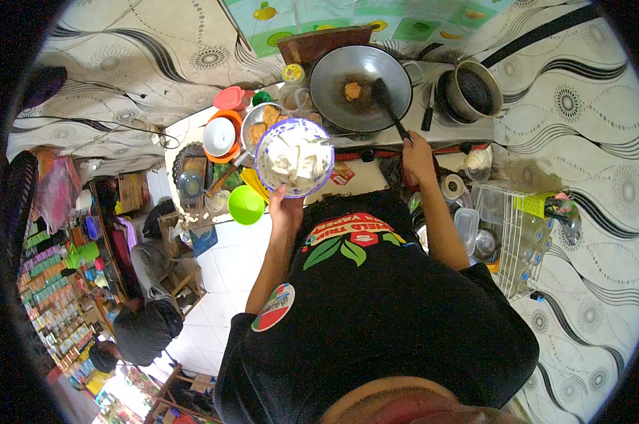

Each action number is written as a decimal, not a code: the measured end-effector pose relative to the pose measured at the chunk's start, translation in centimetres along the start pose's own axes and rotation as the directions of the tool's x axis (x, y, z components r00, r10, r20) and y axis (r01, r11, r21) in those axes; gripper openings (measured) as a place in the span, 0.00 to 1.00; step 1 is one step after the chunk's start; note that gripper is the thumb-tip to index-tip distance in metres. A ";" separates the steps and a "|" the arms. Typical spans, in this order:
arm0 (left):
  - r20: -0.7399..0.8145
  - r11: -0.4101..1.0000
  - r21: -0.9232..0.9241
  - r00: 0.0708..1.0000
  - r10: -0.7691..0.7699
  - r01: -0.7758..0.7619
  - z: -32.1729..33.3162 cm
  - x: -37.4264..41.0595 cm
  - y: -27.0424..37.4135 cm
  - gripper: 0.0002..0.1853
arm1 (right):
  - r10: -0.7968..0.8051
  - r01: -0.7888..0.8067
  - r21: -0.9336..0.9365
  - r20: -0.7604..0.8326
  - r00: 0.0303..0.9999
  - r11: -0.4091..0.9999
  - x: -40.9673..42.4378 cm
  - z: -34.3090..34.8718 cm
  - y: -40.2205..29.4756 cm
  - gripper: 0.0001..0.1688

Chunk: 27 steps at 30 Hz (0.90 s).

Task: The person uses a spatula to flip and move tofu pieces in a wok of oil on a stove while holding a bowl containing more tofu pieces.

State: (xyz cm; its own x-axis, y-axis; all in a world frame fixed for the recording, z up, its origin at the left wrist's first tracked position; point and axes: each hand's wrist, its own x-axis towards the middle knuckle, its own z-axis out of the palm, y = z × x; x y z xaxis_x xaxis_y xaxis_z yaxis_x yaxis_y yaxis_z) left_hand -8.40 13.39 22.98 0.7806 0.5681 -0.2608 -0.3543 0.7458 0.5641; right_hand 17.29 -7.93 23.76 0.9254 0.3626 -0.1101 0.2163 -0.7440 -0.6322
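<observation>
My left hand [286,208] grips the lower rim of a blue-rimmed bowl [327,177], which holds white pieces in a pale coating. In my right hand [418,158] is the handle of a black spatula [384,95], its blade resting inside a large metal wok [330,69]. One browned fried piece [353,91] lies in the wok, just left of the blade. Left of the wok, partly behind the bowl, a strainer [251,117] holds several golden fried pieces [270,115]. Its handle points down and left.
A saucepan [478,90] and a black-handled utensil [428,114] are right of the wok. On the left stand a white bowl [219,136] in an orange one, a lime-green container [246,204] and a lidded jar [293,74]. A wire rack [510,238] stands right. Another person [144,328] is at lower left.
</observation>
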 end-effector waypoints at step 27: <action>-0.007 1.000 0.022 1.000 -0.013 0.013 -0.1 -0.1 0.3 0.41 | 0.068 -0.068 0.017 -0.024 0.997 0.998 -1.5 1.0 -1.1 0.23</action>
State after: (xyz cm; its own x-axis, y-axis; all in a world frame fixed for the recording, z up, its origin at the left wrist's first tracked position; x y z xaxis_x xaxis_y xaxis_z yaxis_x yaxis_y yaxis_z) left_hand -8.59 13.62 23.13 0.7816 0.5606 -0.2737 -0.3326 0.7456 0.5775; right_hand 15.39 -7.11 23.85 0.9452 0.2976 -0.1344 0.1481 -0.7574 -0.6359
